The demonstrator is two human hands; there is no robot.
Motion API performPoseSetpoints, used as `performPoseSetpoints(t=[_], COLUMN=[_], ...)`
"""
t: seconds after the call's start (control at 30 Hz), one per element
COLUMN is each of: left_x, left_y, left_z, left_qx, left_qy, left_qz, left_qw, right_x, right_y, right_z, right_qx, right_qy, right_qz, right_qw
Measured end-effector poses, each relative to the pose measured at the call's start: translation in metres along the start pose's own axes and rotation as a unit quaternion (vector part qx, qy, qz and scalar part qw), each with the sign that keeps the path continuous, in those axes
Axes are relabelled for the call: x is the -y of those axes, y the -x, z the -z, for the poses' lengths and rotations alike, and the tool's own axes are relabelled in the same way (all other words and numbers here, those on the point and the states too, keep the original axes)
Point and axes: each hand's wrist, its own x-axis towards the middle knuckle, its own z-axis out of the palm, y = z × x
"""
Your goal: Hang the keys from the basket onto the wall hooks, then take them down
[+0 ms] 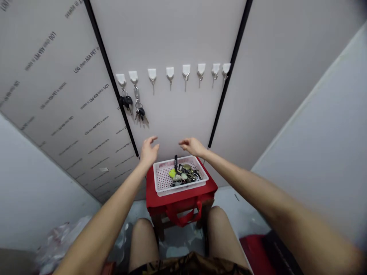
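My left hand (149, 150) is raised above the left rear corner of a white plastic basket (163, 164), fingers apart and holding nothing. Above the basket's rear right side hovers my right hand (191, 146), its fingers stretched toward the left with nothing visible in them. Inside the basket, mostly on its right half, lies a pile of keys and key rings (185, 176) with a yellow tag (172, 173) and a black strap (176, 162). On the wall, a bunch of keys with black heads (126, 101) hangs from the leftmost hook, and another bunch (140, 112) from the hook beside it.
A row of several white wall hooks (170, 72) runs across the panel between two black strips (232, 68). The basket stands on a red cloth bag (155, 202) laid over a wooden stool (157, 221). Clear plastic wrapping (57, 244) lies at lower left.
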Motion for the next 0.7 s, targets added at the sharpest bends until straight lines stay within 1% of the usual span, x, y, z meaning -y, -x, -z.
performPoseSetpoints(t=[0.1, 0.2, 0.33, 0.47, 0.6, 0.7], left_x=[-0.005, -0.009, -0.008, -0.005, -0.001, 0.003], left_y=[0.026, 0.041, 0.055, 0.062, 0.064, 0.066], left_z=[-0.024, -0.046, -0.067, -0.078, -0.082, -0.083], left_qx=[0.099, 0.159, 0.215, 0.252, 0.264, 0.269], left_qy=[-0.030, -0.064, -0.102, -0.129, -0.150, -0.152], left_qz=[-0.011, -0.046, -0.089, -0.093, -0.088, -0.090], left_qw=[0.995, 0.984, 0.967, 0.955, 0.949, 0.947], right_x=[-0.038, -0.055, -0.056, -0.052, -0.052, -0.053], right_y=[0.029, 0.050, 0.066, 0.068, 0.064, 0.064], right_z=[-0.010, -0.017, -0.024, -0.032, -0.037, -0.037], right_qx=[0.058, 0.106, 0.133, 0.139, 0.151, 0.156], right_qy=[0.096, 0.196, 0.294, 0.341, 0.352, 0.338], right_qz=[-0.022, -0.025, -0.004, 0.024, 0.015, 0.014], right_qw=[0.993, 0.975, 0.947, 0.930, 0.923, 0.928])
